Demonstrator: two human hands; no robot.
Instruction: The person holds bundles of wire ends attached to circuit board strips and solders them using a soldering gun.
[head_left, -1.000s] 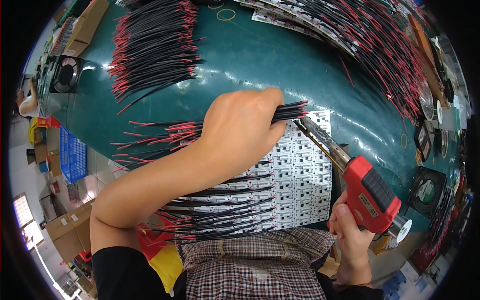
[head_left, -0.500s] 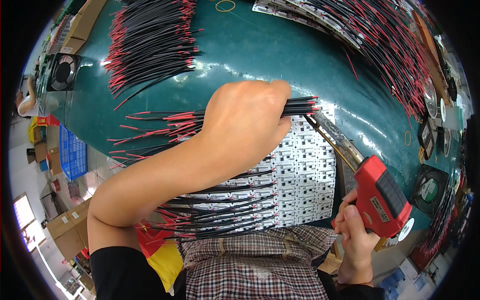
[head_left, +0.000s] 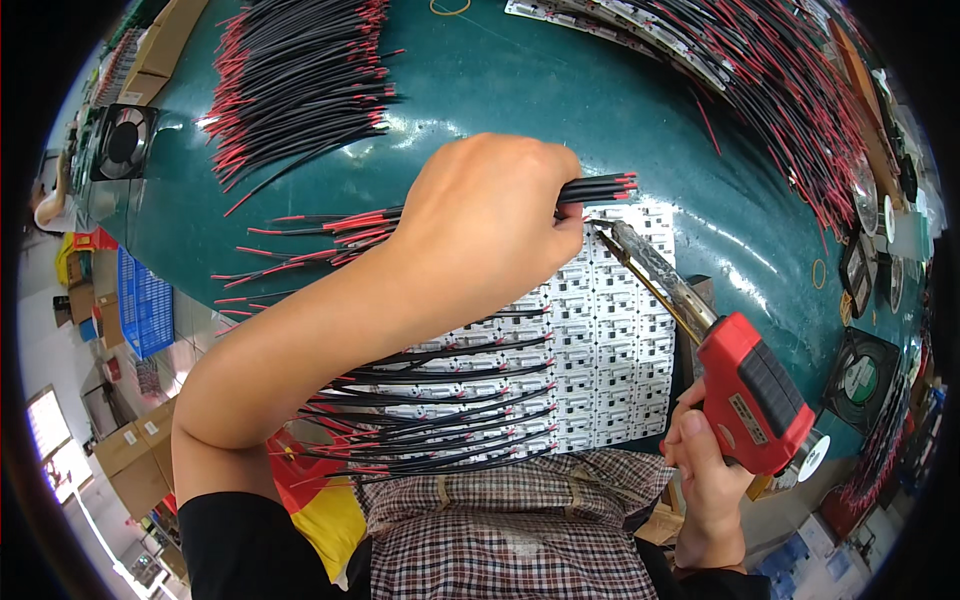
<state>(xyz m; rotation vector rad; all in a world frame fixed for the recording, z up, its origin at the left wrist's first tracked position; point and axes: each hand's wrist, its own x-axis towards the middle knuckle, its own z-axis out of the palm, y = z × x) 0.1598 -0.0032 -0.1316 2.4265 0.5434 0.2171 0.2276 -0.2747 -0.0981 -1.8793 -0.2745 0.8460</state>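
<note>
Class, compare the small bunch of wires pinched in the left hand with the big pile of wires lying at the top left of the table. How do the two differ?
The wires in the left hand are a few, gripped tight, their red tips near the soldering gun's tip. The big pile holds many more, lies loose and fanned on the green table, and no hand touches it. Both are black wires with red ends.
</note>
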